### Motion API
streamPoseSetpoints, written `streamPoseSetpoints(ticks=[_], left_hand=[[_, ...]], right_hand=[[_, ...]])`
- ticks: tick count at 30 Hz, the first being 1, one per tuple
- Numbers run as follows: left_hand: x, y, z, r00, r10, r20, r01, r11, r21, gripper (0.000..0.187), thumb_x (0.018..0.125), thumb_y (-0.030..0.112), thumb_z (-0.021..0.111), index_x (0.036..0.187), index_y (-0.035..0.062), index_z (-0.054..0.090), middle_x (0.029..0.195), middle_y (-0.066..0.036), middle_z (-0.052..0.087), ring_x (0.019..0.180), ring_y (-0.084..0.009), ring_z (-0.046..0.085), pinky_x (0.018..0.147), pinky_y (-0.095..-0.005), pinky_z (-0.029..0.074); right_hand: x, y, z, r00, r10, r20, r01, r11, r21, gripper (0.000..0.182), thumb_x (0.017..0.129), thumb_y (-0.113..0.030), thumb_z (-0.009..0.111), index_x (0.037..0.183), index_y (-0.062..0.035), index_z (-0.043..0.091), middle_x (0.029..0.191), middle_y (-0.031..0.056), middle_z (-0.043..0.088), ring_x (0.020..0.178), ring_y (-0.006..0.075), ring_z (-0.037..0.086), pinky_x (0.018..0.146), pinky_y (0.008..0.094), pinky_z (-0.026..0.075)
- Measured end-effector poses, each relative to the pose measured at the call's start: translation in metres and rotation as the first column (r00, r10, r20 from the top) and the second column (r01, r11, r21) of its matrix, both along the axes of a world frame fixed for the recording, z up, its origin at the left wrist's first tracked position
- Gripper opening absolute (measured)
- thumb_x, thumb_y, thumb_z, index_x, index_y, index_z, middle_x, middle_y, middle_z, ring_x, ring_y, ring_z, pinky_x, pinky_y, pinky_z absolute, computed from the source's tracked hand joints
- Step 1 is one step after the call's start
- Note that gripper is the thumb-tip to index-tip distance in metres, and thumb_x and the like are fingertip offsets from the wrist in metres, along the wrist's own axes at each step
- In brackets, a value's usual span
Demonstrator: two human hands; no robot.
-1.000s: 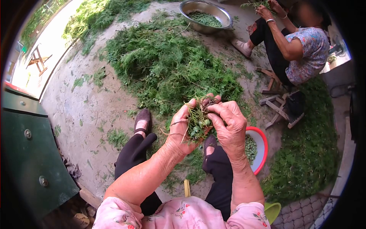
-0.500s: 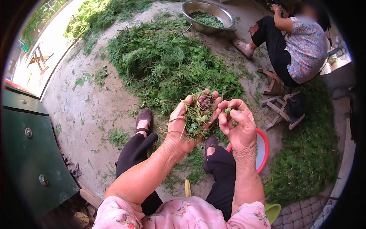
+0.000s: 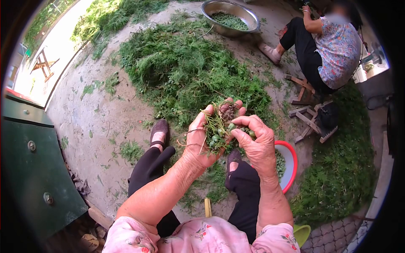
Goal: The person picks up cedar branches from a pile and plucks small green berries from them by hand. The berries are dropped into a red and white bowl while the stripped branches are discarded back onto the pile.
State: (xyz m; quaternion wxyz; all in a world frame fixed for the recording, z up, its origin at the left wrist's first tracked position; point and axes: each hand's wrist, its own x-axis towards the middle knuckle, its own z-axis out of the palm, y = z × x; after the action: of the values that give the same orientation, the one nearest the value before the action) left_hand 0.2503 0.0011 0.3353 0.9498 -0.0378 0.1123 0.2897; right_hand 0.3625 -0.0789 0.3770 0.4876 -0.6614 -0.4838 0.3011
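Note:
My left hand is cupped palm up around a clump of evergreen sprigs. Green seed cones and a dry brown tuft lie in the same clump. With thumb and forefinger, my right hand pinches a small green cone at the clump's right edge. More green cones are tucked inside its curled fingers. Below the right wrist stands a red-rimmed basin with many green cones in it, partly hidden by my forearm.
A large heap of cut evergreen branches covers the ground ahead. Behind it sits a metal basin of green cones. At the upper right, a person sits near wooden stools. A green cabinet stands at left.
My right hand has moved left to the clump, its thumb and forefinger now closed on a cone there. The left hand stays nearly still. More of the red-rimmed basin's contents shows.

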Motion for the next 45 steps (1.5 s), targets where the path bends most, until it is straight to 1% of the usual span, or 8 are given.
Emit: streamPoseSetpoints(ticks=[4, 8, 11, 14, 26, 30, 38, 45], left_hand=[[0.001, 0.000, 0.006, 1.000, 0.017, -0.014, -0.018, 0.996, -0.086, 0.045, 0.093, 0.033, 0.037, 0.124, 0.0014, 0.044, 0.129, -0.015, 0.047, 0.117, -0.0278, 0.047, 0.096, -0.0426, 0.043], [0.002, 0.001, 0.003, 0.999, 0.038, 0.001, -0.038, 0.994, -0.102, 0.044, 0.093, 0.032, 0.037, 0.124, 0.0011, 0.044, 0.128, -0.015, 0.047, 0.117, -0.0289, 0.047, 0.099, -0.0427, 0.039], [0.002, 0.001, 0.004, 0.999, 0.045, -0.008, -0.045, 0.997, -0.058, 0.045, 0.093, 0.033, 0.035, 0.125, 0.0010, 0.044, 0.129, -0.015, 0.047, 0.118, -0.0295, 0.046, 0.102, -0.0423, 0.036], [0.004, -0.001, 0.003, 0.999, 0.042, -0.014, -0.042, 0.999, -0.034, 0.047, 0.094, 0.034, 0.033, 0.125, 0.0011, 0.044, 0.129, -0.015, 0.047, 0.119, -0.0295, 0.045, 0.103, -0.0416, 0.034], [0.005, -0.003, 0.003, 1.000, 0.010, -0.012, -0.009, 1.000, 0.027, 0.050, 0.093, 0.036, 0.033, 0.128, 0.0010, 0.041, 0.130, -0.015, 0.046, 0.121, -0.0287, 0.043, 0.103, -0.0407, 0.034], [0.003, 0.000, 0.003, 0.998, -0.003, 0.056, 0.005, 0.999, -0.048, 0.049, 0.094, 0.034, 0.033, 0.128, -0.0004, 0.040, 0.130, -0.016, 0.046, 0.119, -0.0294, 0.045, 0.102, -0.0424, 0.036], [-0.005, 0.004, 0.014, 0.997, 0.053, 0.053, -0.049, 0.996, -0.074, 0.047, 0.096, 0.031, 0.030, 0.127, -0.0025, 0.039, 0.131, -0.019, 0.043, 0.120, -0.0327, 0.043, 0.104, -0.0466, 0.032], [-0.008, 0.006, 0.017, 0.995, 0.065, 0.073, -0.059, 0.995, -0.078, 0.048, 0.096, 0.033, 0.030, 0.127, -0.0024, 0.039, 0.131, -0.019, 0.042, 0.120, -0.0329, 0.043, 0.104, -0.0467, 0.032]], right_hand=[[0.011, 0.000, 0.000, 0.434, -0.019, -0.901, 0.076, 0.997, 0.016, 0.018, 0.082, -0.005, 0.062, 0.098, 0.0012, 0.057, 0.079, 0.0040, 0.056, 0.052, 0.0048, 0.047, 0.041, 0.0165, 0.032], [0.008, 0.001, 0.001, 0.399, -0.014, -0.917, 0.071, 0.997, 0.016, 0.015, 0.082, -0.006, 0.062, 0.095, 0.0008, 0.059, 0.075, 0.0025, 0.055, 0.051, 0.0046, 0.046, 0.041, 0.0171, 0.031], [-0.001, -0.002, -0.001, 0.900, -0.015, -0.436, -0.032, 0.994, -0.101, 0.010, 0.081, -0.001, 0.062, 0.090, 0.0018, 0.065, 0.079, 0.0040, 0.057, 0.062, 0.0059, 0.051, 0.045, 0.0179, 0.035], [-0.010, 0.000, -0.002, 0.999, 0.022, 0.037, -0.021, 0.999, -0.025, 0.015, 0.078, 0.002, 0.063, 0.093, 0.0003, 0.066, 0.079, 0.0026, 0.058, 0.067, 0.0075, 0.054, 0.054, 0.0193, 0.042], [-0.009, 0.001, -0.002, 0.976, 0.047, 0.210, -0.064, 0.995, 0.071, 0.020, 0.073, 0.002, 0.065, 0.093, -0.0023, 0.063, 0.078, 0.0035, 0.058, 0.066, 0.0111, 0.055, 0.059, 0.0230, 0.044], [0.011, -0.008, 0.012, 0.951, -0.106, -0.290, 0.078, 0.991, -0.107, 0.016, 0.078, -0.002, 0.063, 0.093, -0.0023, 0.060, 0.076, -0.0017, 0.056, 0.051, 0.0013, 0.045, 0.045, 0.0171, 0.037], [0.146, -0.105, -0.050, 0.726, -0.197, 0.659, 0.463, 0.848, -0.257, 0.017, 0.071, -0.004, 0.068, 0.087, -0.0012, 0.063, 0.077, 0.0086, 0.063, 0.064, 0.0182, 0.060, 0.056, 0.0305, 0.047], [0.220, -0.212, -0.129, 0.752, -0.027, 0.659, 0.634, 0.306, -0.711, 0.030, 0.065, -0.012, 0.072, 0.093, -0.0044, 0.068, 0.085, 0.0151, 0.067, 0.077, 0.0225, 0.065, 0.070, 0.0342, 0.050]])
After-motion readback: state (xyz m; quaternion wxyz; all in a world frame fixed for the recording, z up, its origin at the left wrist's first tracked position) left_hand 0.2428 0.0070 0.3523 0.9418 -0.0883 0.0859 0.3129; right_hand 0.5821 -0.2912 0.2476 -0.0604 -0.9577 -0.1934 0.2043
